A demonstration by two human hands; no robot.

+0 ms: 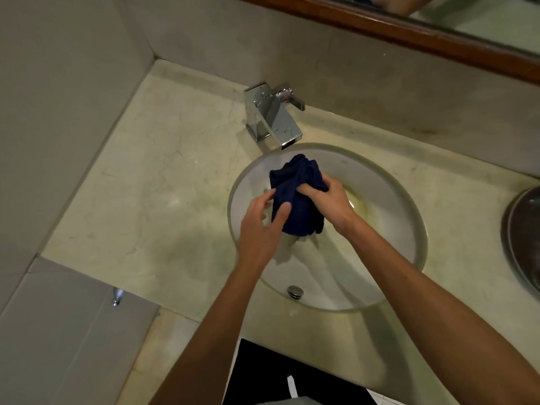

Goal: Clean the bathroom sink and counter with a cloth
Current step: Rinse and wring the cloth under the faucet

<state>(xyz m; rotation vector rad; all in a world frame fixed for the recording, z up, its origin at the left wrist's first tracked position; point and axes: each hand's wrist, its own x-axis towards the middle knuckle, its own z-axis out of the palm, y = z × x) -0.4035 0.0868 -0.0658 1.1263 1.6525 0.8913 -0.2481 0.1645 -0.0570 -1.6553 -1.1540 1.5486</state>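
We hold a dark blue cloth (295, 197) bunched over the round white sink (391, 229), above the far half of the bowl and just near of the faucet spout. Our right hand (330, 200) grips the cloth at its right side, fingers curled into the fabric. Our left hand (260, 226) meets the cloth from the left, thumb laid across the front of the fabric and fingers curved at its left edge, so both hands have the cloth between them. The lower end of the cloth hangs free below our hands, clear of the bowl surface as far as we can tell. The chrome faucet (271, 115) stands on the counter (163, 182) at the far rim of the sink, with its handle pointing right; water droplets sit on its top face. The drain plug (295, 291) lies at the near side of the bowl. A yellowish stain marks the bowl wall to the right of our right hand. The marble counter shows dull, darker patches left of the sink. A dark round dish (523, 238) sits at the right edge, and a wood-framed mirror (432, 33) runs along the far wall
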